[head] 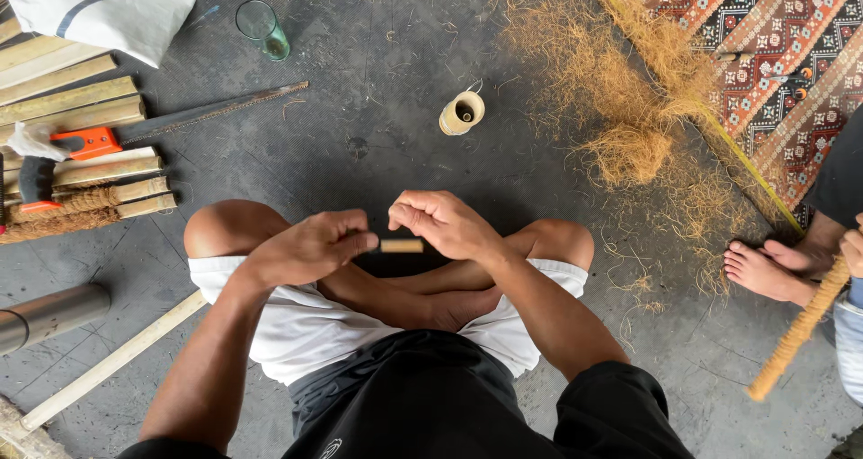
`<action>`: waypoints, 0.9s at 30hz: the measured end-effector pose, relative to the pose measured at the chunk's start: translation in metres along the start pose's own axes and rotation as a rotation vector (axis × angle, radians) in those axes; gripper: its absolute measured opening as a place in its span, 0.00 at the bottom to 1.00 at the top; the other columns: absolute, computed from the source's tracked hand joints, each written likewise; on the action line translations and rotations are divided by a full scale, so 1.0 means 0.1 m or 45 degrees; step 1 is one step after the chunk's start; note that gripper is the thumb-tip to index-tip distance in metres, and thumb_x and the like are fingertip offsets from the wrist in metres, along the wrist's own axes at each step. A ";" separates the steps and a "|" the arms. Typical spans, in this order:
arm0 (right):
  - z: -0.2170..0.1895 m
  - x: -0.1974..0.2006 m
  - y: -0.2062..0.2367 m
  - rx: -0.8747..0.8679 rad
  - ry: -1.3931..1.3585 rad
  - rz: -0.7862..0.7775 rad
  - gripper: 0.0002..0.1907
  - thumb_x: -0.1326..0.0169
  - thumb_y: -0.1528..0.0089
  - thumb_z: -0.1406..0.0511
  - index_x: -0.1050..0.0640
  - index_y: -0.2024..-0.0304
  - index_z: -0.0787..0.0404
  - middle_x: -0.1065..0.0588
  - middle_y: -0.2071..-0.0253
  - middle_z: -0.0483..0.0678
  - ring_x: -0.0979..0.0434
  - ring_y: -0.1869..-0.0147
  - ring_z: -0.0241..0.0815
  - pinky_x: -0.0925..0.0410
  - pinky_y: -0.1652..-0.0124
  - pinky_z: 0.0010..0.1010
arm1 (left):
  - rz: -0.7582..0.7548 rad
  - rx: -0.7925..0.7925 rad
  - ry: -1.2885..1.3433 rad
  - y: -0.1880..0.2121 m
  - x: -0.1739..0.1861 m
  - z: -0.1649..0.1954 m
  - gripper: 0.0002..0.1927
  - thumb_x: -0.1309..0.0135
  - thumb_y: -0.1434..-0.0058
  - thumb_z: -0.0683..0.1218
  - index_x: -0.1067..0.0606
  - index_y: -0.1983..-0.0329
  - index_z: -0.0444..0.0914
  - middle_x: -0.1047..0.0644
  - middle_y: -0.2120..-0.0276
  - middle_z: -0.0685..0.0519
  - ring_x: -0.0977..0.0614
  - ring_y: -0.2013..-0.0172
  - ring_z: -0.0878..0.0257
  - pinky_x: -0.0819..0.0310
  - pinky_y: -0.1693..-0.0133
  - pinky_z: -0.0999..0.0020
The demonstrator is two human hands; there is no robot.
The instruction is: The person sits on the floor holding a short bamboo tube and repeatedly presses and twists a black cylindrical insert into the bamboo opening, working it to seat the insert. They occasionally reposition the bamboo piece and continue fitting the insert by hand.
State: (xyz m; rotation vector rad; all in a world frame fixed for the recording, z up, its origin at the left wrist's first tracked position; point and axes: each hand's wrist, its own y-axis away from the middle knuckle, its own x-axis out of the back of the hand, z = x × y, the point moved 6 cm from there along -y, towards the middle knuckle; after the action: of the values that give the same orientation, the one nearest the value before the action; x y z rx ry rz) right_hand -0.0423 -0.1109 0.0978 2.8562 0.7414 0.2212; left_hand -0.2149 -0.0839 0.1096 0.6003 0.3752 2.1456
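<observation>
Wooden peg (401, 245) is pinched between both closed hands, left hand (306, 248) and right hand (445, 222), above the crossed legs.

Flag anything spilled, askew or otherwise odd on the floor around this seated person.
Loose coir fibre is strewn over the dark floor at upper right, with stray strands around the twine spool. A drinking glass lies tipped on its side at upper left.

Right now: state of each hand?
Left hand: closed, pinching one end of the short bamboo piece.
Right hand: closed on its other end.
</observation>
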 end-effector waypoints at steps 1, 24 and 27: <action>-0.01 0.01 0.00 -0.005 -0.019 0.014 0.17 0.52 0.28 0.56 0.22 0.61 0.63 0.27 0.71 0.41 0.31 0.67 0.29 0.34 0.66 0.28 | 0.145 0.023 0.026 -0.01 0.07 -0.01 0.13 0.48 0.32 0.51 0.27 0.69 0.39 0.32 0.84 0.57 0.32 0.80 0.70 0.37 0.76 0.70; -0.09 0.04 -0.01 0.142 0.120 -0.033 0.16 0.53 0.26 0.58 0.20 0.60 0.62 0.27 0.71 0.40 0.32 0.68 0.29 0.35 0.66 0.25 | 0.330 -0.056 -0.132 0.07 0.13 0.04 0.14 0.48 0.32 0.50 0.30 0.69 0.38 0.31 0.82 0.59 0.30 0.80 0.71 0.37 0.75 0.73; -0.15 -0.07 0.04 0.265 0.125 -0.177 0.16 0.52 0.26 0.58 0.21 0.58 0.62 0.24 0.68 0.40 0.27 0.63 0.28 0.33 0.62 0.24 | 0.393 -0.138 0.692 0.06 0.18 0.05 0.16 0.49 0.28 0.50 0.33 0.69 0.37 0.33 0.79 0.61 0.33 0.77 0.72 0.37 0.74 0.72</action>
State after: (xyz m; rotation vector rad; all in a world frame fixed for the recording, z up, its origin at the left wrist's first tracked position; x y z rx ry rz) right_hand -0.0496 -0.1155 0.1129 2.9877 1.0354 0.2815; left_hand -0.2261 -0.0728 0.1217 -0.0033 0.4762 2.5969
